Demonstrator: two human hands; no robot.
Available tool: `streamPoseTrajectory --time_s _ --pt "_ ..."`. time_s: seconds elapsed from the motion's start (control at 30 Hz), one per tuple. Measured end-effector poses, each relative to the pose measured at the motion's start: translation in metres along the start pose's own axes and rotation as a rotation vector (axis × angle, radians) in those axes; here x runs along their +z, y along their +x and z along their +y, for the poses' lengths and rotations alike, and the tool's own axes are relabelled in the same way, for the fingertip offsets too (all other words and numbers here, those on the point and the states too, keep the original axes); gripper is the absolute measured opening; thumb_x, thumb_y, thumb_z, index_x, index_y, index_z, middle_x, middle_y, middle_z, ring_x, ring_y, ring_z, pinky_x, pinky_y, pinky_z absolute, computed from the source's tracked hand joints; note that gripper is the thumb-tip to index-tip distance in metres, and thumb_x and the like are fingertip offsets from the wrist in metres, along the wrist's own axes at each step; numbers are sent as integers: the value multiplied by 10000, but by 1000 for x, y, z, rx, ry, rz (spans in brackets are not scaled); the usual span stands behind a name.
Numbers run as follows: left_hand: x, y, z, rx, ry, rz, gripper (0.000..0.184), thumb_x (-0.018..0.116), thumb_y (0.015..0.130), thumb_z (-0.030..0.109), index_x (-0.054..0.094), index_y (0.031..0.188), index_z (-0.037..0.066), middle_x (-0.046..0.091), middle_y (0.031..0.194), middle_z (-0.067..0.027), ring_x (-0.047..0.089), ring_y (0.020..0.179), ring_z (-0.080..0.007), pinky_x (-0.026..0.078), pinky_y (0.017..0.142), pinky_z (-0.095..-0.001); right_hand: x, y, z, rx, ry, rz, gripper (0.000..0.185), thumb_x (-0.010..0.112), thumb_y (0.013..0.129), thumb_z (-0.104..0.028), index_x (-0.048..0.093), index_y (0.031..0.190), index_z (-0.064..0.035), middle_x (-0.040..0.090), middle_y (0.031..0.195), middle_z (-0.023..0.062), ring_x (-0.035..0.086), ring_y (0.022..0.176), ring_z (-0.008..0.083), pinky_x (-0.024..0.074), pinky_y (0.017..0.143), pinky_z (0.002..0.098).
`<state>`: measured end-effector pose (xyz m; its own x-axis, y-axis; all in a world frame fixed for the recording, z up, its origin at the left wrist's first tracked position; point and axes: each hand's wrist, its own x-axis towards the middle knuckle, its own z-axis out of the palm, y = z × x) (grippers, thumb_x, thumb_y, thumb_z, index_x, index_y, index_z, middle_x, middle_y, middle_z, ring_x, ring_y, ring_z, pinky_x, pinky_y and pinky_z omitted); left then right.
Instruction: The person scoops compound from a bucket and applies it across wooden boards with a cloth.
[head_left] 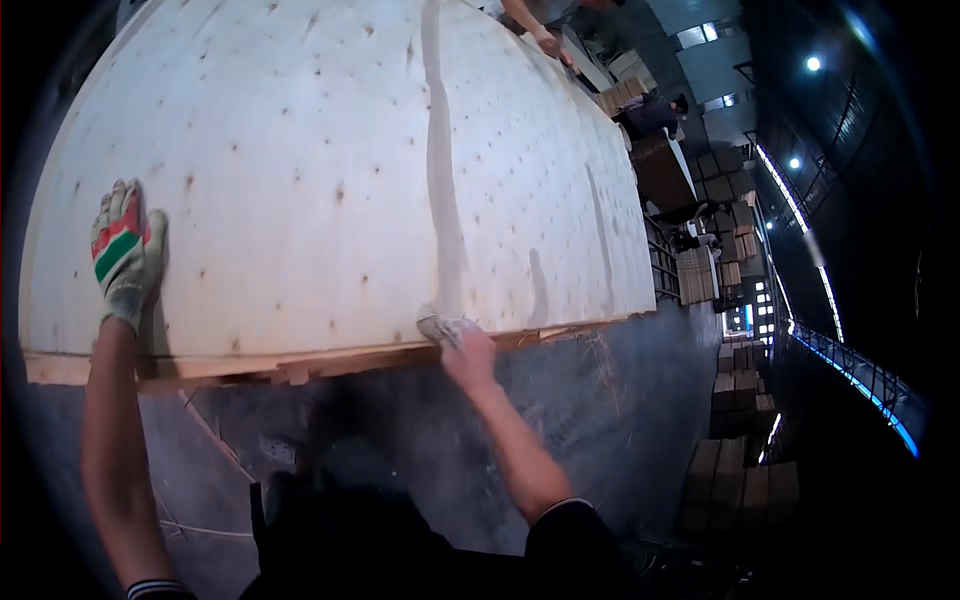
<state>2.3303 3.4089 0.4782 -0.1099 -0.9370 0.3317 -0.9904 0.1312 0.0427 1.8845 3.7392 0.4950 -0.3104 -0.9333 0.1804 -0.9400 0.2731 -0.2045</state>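
A large pale wood sheet [330,180] with many small knots lies flat on a stack with rough edges. My left hand [125,245], in a cream glove with red and green bands, rests flat on the sheet near its left end, fingers stretched out. At the near edge, my right hand [462,345] is closed round a small greyish tool [436,325] that touches the sheet; its exact kind cannot be made out. A grey-brown strip [440,170] runs across the sheet from that tool to the far side. Shorter grey patches [538,285] mark the right part.
Across the sheet, another person's hand [547,42] holds a thin object at the far edge. A person in dark clothes [652,115] bends by more boards at the right. Stacks of boards [740,480] stand further off. Thin wood strips [215,435] lie on the floor.
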Motion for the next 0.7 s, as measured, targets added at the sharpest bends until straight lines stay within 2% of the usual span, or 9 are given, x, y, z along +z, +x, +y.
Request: streamPoseTrajectory --time_s 0.07,0.13,0.2,0.23,0.33,0.43,0.53,0.6,0.7 --pt "-3 -3 -11 42 -53 82 568 586 950 379 505 1449 119 437 1539 -135 394 1433 -286 282 1182 -442 -21 -8 -80 -15 82 112 211 633 780 -132 673 931 10 667 851 213 649 822 413 524 727 491" --pt "-8 -3 -61 99 -217 -52 514 584 953 336 539 1413 112 475 1501 -161 418 1408 -319 297 1170 -464 -26 -7 -163 511 93 -512 283 643 840 -184 711 1041 3 710 1010 216 676 928 386 543 806 410" --pt "10 9 -139 143 -801 -238 467 578 957 288 559 1391 117 500 1474 -171 424 1393 -359 301 1161 -491 -21 -5 -217 332 492 -404 311 664 870 -197 707 1057 48 740 989 159 687 865 245 532 847 372" --pt "2 9 -180 110 -768 -226 467 578 957 288 559 1391 117 500 1474 -171 424 1393 -359 301 1161 -491 -32 6 -259 241 627 -350 241 638 902 -121 708 1050 56 738 988 118 680 886 200 536 830 353" --pt "-12 4 -298 93 -659 -9 421 568 962 257 585 1359 118 524 1446 -174 446 1363 -396 332 1139 -499 -29 53 -369 229 766 -328 213 598 871 -31 697 1030 68 728 976 146 685 898 201 541 839 354" --pt "3 12 -426 -45 -116 271 426 563 946 249 590 1344 98 577 1361 -202 511 1270 -430 402 1074 -504 29 110 -472 358 1313 -250 227 617 919 6 622 1135 77 685 1048 118 665 910 176 549 804 313" --pt "11 33 -542 -12 -186 214 492 572 923 249 554 1368 40 633 1208 -235 578 1134 -436 454 980 -517 91 147 -606 307 1389 -358 217 604 918 23 623 1128 74 685 1056 126 667 914 181 551 810 312" --pt "12 42 -584 -57 -386 9 540 589 896 253 543 1362 -16 656 1001 -250 632 918 -428 502 817 -523 114 161 -701 268 1370 -342 235 598 930 1 622 1152 76 685 1076 140 673 939 193 551 826 316" --pt "27 49 -652 -158 -506 -44 556 571 911 301 543 1358 -29 648 840 -228 636 719 -414 505 685 -530 168 176 -864 233 1303 -374 259 615 958 -63 622 1168 88 686 1105 150 682 958 200 586 823 336"
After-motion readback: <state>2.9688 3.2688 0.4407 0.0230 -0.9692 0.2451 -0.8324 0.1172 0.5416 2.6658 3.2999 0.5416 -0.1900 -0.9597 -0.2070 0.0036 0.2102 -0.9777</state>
